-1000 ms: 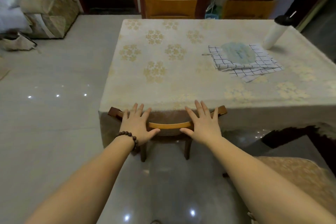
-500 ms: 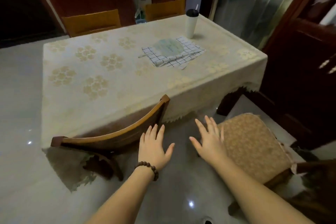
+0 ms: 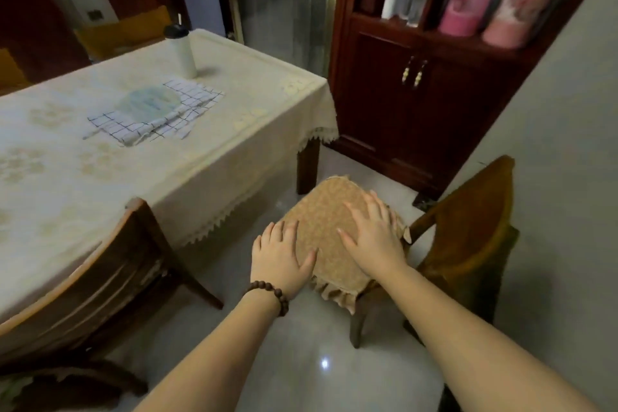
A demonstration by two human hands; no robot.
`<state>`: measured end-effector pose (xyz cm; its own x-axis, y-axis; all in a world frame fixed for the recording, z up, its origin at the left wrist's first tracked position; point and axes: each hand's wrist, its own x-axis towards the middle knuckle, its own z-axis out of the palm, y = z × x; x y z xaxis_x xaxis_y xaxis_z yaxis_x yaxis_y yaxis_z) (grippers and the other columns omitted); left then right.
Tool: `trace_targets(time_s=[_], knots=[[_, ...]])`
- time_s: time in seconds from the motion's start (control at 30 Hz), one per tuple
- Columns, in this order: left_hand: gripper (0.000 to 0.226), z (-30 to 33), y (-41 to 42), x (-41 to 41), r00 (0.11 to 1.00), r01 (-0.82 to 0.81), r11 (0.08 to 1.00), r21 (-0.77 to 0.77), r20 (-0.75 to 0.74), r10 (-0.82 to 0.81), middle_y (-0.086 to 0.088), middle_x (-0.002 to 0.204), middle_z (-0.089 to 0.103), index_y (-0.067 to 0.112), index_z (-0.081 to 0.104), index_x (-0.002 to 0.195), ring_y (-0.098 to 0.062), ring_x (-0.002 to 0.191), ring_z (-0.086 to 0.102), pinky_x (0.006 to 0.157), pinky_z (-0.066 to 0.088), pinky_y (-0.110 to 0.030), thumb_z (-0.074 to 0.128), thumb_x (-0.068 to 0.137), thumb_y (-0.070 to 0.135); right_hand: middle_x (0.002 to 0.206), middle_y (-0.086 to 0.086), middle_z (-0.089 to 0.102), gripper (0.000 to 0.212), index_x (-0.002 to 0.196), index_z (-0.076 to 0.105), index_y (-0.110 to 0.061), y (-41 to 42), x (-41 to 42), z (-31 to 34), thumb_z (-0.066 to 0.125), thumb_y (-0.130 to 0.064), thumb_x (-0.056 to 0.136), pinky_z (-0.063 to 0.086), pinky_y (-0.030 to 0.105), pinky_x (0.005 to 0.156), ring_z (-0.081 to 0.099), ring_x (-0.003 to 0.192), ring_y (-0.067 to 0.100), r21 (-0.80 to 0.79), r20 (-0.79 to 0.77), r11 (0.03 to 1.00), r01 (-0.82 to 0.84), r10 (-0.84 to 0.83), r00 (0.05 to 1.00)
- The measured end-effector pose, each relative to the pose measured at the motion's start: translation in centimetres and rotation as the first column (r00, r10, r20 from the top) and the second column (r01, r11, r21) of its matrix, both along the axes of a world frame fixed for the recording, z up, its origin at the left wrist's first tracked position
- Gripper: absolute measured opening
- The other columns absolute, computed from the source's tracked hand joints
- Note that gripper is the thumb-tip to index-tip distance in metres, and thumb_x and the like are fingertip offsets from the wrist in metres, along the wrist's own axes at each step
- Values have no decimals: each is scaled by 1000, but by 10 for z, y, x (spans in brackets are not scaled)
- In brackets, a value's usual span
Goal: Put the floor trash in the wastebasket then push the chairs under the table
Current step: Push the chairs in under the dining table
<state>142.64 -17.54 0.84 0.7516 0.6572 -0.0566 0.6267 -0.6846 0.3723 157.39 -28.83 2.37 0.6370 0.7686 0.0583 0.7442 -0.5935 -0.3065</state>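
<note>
A wooden chair with a tan cushioned seat stands out on the floor, off the table's near right corner. Its curved back faces the wall on the right. My left hand hovers spread at the seat's near left edge. My right hand lies flat, fingers apart, over the seat's right part. A second wooden chair sits tucked against the table on the left, its back against the cream tablecloth. No floor trash or wastebasket is in view.
A dark red cabinet with shelves stands behind the chair. A white wall is close on the right. On the table lie a checked cloth and a white tumbler. More chairs stand at the far side. Glossy floor below.
My hands left the tucked-in chair's back and moved right onto the cushioned seat of the other chair. The view swung right toward the cabinet and wall.
</note>
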Motion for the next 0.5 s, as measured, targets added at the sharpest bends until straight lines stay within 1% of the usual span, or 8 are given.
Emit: trace_targets(time_s=[0.17,0.27,0.37,0.5], knots=[[71,6,-86,89,998,69,997,-23,3,-69,-1,156,25,26,20,149,-23,141,24,117,18,-46,33,90,63,152,5,26,48,139,41,-23,-99,77,3,46,-39,94,8,47,116,13,142,22,78,44,996,38,-41,998],[73,6,-146,140,995,96,994,-52,-9,-97,1,156,25,30,18,149,-22,141,25,117,17,-46,33,88,67,149,6,32,44,135,46,-24,-162,124,1,49,-38,93,15,48,116,18,141,23,114,59,988,100,-108,992],[73,9,-199,181,990,132,986,-99,-29,-136,1,156,23,32,17,148,-22,142,21,119,10,-47,35,87,68,148,7,36,44,134,48,-23,-215,164,-4,50,-38,92,23,53,114,21,141,24,109,51,982,153,-159,986],[75,13,-239,218,989,145,988,-50,-18,-147,1,154,27,31,20,147,-23,140,25,117,15,-46,37,86,69,149,6,35,46,135,46,-22,-253,203,-10,50,-39,93,25,53,113,21,141,24,79,30,975,208,-210,977]])
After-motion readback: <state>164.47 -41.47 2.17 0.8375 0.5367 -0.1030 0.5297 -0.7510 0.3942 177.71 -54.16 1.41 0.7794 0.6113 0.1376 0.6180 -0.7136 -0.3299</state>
